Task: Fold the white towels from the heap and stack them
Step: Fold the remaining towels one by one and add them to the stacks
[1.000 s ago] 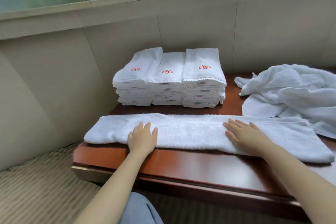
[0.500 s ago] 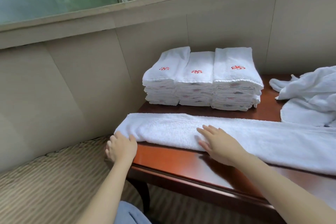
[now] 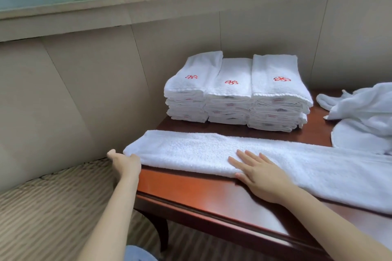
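Now, step in hand: we judge it to be the crosswise fold of the long towel strip [image 3: 222,154], lying lengthwise across the lower middle of the frame on the surface [image 3: 191,193].
Left hand [image 3: 125,163]: closed on the strip's left end, lower left of the frame.
Right hand [image 3: 259,174]: flat, fingers spread, pressing mid-strip.
Technique: we keep the right palm as anchor, carry the left end over, match edges.
Stacks [image 3: 233,95]: three, centre frame.
Heap [image 3: 364,116]: right edge, unfolded.
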Demonstrator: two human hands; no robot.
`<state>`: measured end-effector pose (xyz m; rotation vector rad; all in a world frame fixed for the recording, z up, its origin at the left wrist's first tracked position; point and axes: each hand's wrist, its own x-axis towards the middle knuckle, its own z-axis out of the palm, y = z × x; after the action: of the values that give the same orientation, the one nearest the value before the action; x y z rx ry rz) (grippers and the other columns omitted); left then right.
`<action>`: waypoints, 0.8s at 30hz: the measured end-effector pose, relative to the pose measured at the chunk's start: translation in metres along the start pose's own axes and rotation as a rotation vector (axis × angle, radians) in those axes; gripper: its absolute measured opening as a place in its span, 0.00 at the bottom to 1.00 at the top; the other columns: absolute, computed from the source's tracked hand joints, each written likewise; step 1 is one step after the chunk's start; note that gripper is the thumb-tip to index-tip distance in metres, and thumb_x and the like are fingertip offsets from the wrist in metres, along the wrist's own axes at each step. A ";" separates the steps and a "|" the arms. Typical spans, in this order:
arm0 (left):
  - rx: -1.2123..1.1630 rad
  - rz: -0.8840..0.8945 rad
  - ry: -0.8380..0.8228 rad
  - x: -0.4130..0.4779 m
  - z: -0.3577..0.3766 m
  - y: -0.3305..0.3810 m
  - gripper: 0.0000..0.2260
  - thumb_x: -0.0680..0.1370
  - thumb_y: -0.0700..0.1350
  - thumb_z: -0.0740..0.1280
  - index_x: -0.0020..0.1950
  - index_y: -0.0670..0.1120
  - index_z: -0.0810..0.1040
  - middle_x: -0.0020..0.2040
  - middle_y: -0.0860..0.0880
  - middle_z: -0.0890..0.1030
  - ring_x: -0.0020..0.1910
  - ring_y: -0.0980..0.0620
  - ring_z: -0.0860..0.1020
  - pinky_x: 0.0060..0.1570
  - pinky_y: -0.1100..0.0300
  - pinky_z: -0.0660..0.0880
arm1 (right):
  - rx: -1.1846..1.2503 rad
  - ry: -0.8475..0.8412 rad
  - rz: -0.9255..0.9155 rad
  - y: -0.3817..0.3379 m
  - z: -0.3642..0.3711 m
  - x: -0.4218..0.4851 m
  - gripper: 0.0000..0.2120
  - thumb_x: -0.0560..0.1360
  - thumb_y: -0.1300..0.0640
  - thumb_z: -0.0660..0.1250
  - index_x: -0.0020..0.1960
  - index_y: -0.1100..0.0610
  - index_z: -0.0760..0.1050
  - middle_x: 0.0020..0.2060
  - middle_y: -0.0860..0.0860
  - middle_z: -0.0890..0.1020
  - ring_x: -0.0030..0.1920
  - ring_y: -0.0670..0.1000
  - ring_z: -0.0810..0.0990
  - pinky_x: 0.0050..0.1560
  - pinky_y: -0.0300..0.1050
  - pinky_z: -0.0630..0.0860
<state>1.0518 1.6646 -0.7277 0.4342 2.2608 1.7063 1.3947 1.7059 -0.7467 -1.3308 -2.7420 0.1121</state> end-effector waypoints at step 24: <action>0.556 1.033 -1.074 -0.206 0.086 0.071 0.26 0.77 0.50 0.67 0.74 0.54 0.66 0.75 0.49 0.65 0.73 0.51 0.62 0.68 0.64 0.57 | 2.124 0.167 0.570 0.059 -0.083 -0.029 0.39 0.72 0.28 0.54 0.62 0.59 0.75 0.56 0.61 0.81 0.53 0.64 0.82 0.46 0.57 0.79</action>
<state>1.2797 1.6772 -0.6745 2.2437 1.5929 0.5973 1.4682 1.7212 -0.6718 -0.9082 -0.6678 1.9053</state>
